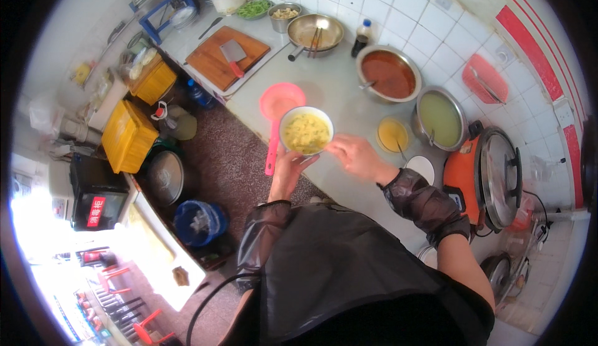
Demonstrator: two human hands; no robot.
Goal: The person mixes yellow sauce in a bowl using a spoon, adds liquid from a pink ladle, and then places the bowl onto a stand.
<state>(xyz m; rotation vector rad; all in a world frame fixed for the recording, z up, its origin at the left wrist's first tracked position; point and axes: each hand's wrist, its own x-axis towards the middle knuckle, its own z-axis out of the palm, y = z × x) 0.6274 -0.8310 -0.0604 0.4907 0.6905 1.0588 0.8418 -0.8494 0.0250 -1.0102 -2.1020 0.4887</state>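
Note:
My left hand [287,171] supports a white bowl with a dark rim [330,122] from beneath, its fingers curled at the bowl's near side. Yellow food with green bits fills the bowl. At the bowl's right edge is my right hand [352,155], slightly blurred, with its fingers closed together; whether it grips the rim or a utensil is unclear. A pink plastic ladle or dipper [270,98] lies partly behind the bowl, its handle running down beside my left hand. To the right stands a bowl of yellow liquid [392,133] with a spoon in it, and a small white dish [419,169] is near my right sleeve.
Steel basins of red sauce [388,72] and green liquid [438,117] stand at right, beside an orange cooker [462,173]. A frying pan [315,33] with chopsticks is at the back. A cleaver [232,51] lies on a wooden board [210,61]. A blue bucket [198,222] stands at lower left.

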